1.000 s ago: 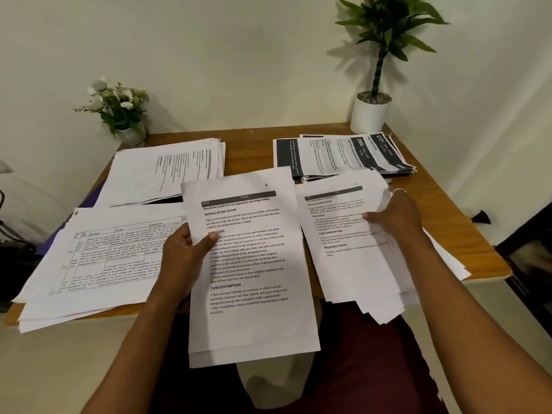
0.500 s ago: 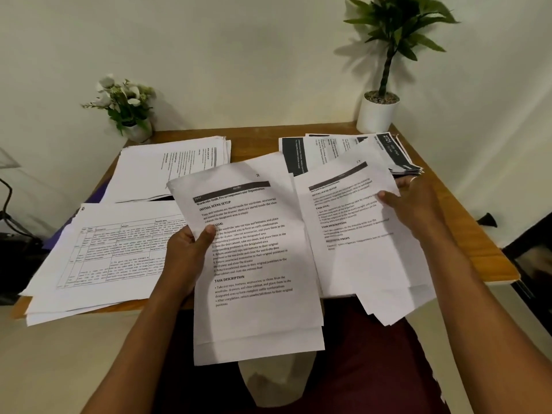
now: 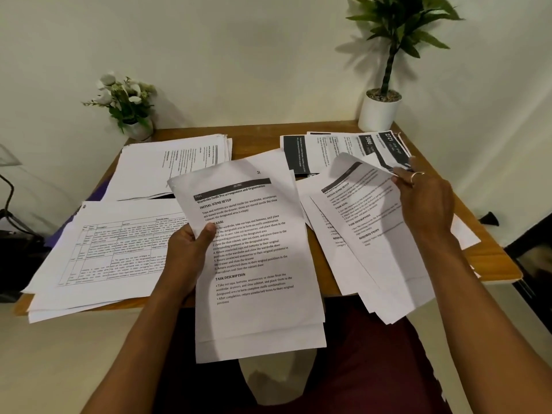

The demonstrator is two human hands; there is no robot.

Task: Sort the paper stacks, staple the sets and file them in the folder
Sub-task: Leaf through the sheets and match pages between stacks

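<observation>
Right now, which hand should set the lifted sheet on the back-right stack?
Probably right: the right hand pinches that sheet beside the back-right stack; the left hand is busy gripping the Wardrobe pages.

1. My left hand shows only its thumb. The other fingers sit behind the sheaf of pages it grips.
2. The sheet pinched in my right hand is blurred and its small print is unreadable. It covers most of the loose pile at 3 o'clock.
3. At 9 o'clock, the cells on the table-printed stack are too small to read.
4. A purple thing under that stack is mostly hidden, and I cannot tell what it is.
5. The top edge cuts off the tall plant at 1 o'clock.
</observation>
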